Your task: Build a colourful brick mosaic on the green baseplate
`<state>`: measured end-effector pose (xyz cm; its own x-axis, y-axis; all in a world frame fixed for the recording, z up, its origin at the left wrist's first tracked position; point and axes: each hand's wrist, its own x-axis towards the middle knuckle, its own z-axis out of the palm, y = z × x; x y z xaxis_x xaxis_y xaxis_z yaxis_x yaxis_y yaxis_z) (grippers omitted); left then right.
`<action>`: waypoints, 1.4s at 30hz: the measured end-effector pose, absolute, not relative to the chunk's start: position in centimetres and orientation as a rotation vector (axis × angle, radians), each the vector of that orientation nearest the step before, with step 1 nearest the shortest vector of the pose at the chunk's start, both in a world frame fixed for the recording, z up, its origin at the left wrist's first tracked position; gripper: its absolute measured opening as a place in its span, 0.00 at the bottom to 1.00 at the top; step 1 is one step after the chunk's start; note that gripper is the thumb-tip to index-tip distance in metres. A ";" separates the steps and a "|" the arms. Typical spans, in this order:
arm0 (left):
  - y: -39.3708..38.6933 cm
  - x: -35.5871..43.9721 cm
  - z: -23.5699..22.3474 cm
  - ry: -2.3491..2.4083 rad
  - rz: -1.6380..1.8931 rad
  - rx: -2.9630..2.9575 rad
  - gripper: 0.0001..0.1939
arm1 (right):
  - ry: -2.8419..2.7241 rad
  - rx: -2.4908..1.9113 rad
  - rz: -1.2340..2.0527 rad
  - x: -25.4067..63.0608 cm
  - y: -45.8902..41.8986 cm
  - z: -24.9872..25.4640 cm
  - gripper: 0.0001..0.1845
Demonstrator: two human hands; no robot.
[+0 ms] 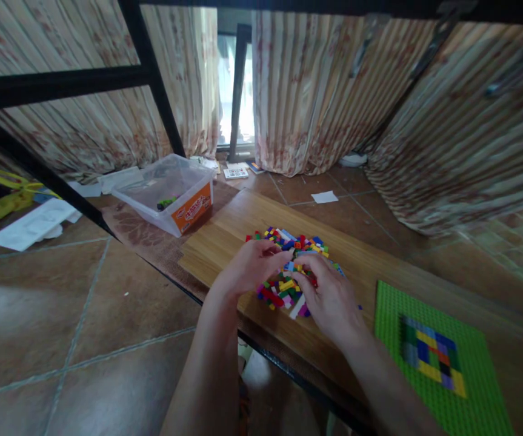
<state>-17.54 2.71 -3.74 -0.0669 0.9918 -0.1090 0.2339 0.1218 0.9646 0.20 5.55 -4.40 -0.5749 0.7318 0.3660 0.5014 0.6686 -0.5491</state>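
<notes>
Loose bricks (287, 284) are heaped on the table (225, 233), seemingly for easy reach, under the curled left hand (256, 263) and right hand (327, 290), whose grip on any brick cannot be told, while a green baseplate (479, 372) is set apart, presumably against clutter.

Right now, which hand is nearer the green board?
The right hand. It is over the side of the brick pile toward the green board; the left hand is on the pile's far side from it.

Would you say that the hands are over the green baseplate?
No, the left hand and right hand are at the loose bricks.
</notes>
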 end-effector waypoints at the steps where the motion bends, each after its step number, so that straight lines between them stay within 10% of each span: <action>1: 2.7 -17.2 -3.7 1.366 1.049 1.267 0.13 | -2.259 -0.961 0.527 0.5 5.3 -4.3 0.06; 12: 3.3 -14.4 -3.5 1.084 1.105 1.346 0.06 | -1.444 -0.986 1.201 2.4 4.4 -6.7 0.14; 42: 4.1 -9.9 -3.2 1.097 1.112 1.109 0.08 | -1.241 -0.987 1.118 4.6 4.0 -6.4 0.04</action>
